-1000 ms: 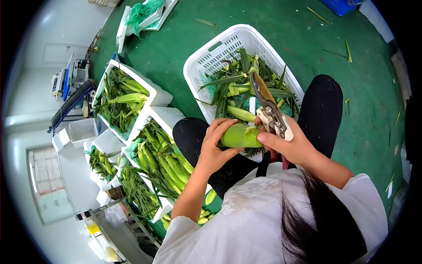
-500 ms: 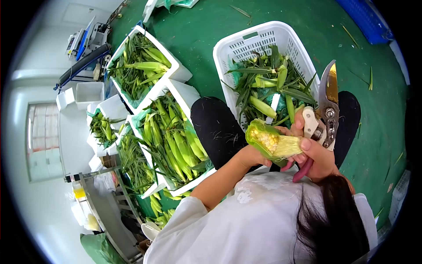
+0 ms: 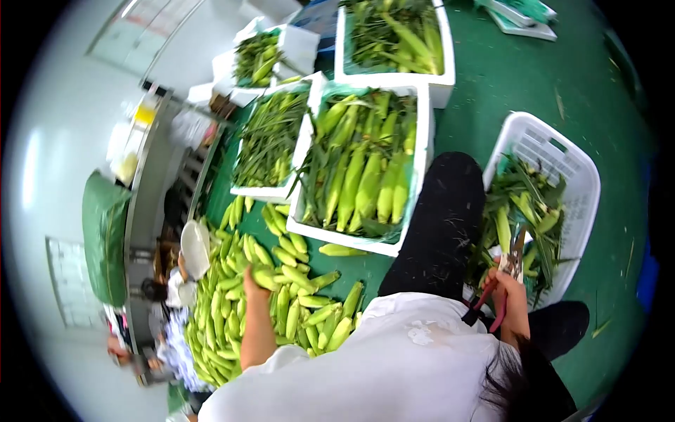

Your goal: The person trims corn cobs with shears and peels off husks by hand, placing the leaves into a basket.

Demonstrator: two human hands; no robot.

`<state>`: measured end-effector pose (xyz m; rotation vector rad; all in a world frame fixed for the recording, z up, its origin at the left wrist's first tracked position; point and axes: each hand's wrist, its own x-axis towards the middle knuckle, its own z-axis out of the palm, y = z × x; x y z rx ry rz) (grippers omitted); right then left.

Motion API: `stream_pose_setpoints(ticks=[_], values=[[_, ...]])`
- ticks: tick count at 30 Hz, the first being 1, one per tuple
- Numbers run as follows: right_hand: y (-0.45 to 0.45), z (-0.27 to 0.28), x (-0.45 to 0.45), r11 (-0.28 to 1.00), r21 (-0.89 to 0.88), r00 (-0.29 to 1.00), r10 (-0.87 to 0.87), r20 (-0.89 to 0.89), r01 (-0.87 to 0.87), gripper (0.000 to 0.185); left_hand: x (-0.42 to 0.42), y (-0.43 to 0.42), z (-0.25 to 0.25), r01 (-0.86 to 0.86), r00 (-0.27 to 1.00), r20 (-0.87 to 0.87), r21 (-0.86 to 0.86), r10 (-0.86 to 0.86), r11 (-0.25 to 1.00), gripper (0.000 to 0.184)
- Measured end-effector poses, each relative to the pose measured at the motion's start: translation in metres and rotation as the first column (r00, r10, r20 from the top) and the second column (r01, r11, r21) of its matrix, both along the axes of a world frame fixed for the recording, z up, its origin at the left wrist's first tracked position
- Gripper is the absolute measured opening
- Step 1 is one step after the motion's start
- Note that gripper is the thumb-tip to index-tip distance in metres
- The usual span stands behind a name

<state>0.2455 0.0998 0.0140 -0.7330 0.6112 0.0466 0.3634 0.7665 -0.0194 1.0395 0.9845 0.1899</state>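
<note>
My left hand (image 3: pixel 253 283) reaches out to the left over a heap of trimmed corn ears on the floor. Its fingers are closed around a green ear of corn (image 3: pixel 266 278), partly hidden by the hand. In my right hand (image 3: pixel 508 287), near my right knee, is a pair of pruning shears (image 3: pixel 515 259) with reddish handles, blades pointing up over the basket. Beneath the blades stands a white plastic basket (image 3: pixel 589 204) holding husks and leaves. The heaped corn ears (image 3: pixel 223 316) still wear pale green husks.
White foam boxes of untrimmed corn stand ahead, the nearest box (image 3: pixel 424 141) beside my left knee. Another foam box (image 3: pixel 450 70) sits behind it. A metal rack (image 3: pixel 151 162), a green sack (image 3: pixel 105 239) and another person (image 3: pixel 172 288) with a pale basin (image 3: pixel 195 247) are at left.
My view has turned left. My left hand has moved from my lap to the heap with the ear of corn. My right hand keeps the shears, lower and beside the basket.
</note>
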Motion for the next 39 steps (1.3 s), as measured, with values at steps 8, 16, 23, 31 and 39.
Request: stream_pose_setpoints(ticks=[8, 16, 23, 31, 39], values=[[0.006, -0.022, -0.016, 0.996, 0.056, 0.991, -0.055, -0.125, 0.063, 0.043, -0.046, 0.197, -0.054, -0.36, 0.926, 0.232, 0.301, 0.298, 0.883, 0.05], [0.013, -0.018, -0.035, 0.991, 0.063, 0.99, -0.115, -0.083, 0.12, 0.046, 0.227, -0.317, -0.092, 0.315, 0.563, -0.328, 0.934, -0.758, -0.17, 0.04], [0.006, -0.032, -0.066, 0.955, 0.09, 0.958, -0.276, -0.083, 0.283, 0.047, 0.248, -0.346, -0.094, 0.67, 0.305, -0.713, 0.632, -0.632, -0.389, 0.081], [-0.008, 0.03, -0.015, 0.844, -0.505, 0.982, 0.186, -0.043, -0.182, 0.072, 0.179, -0.402, 0.001, 0.607, 0.195, -0.381, 0.771, -0.904, -0.193, 0.086], [-0.024, 0.062, 0.028, 0.178, -0.976, 0.984, 0.146, -0.103, -0.129, 0.082, 0.062, -0.541, 0.127, 0.199, -0.014, -0.525, 0.833, -0.851, -0.517, 0.074]])
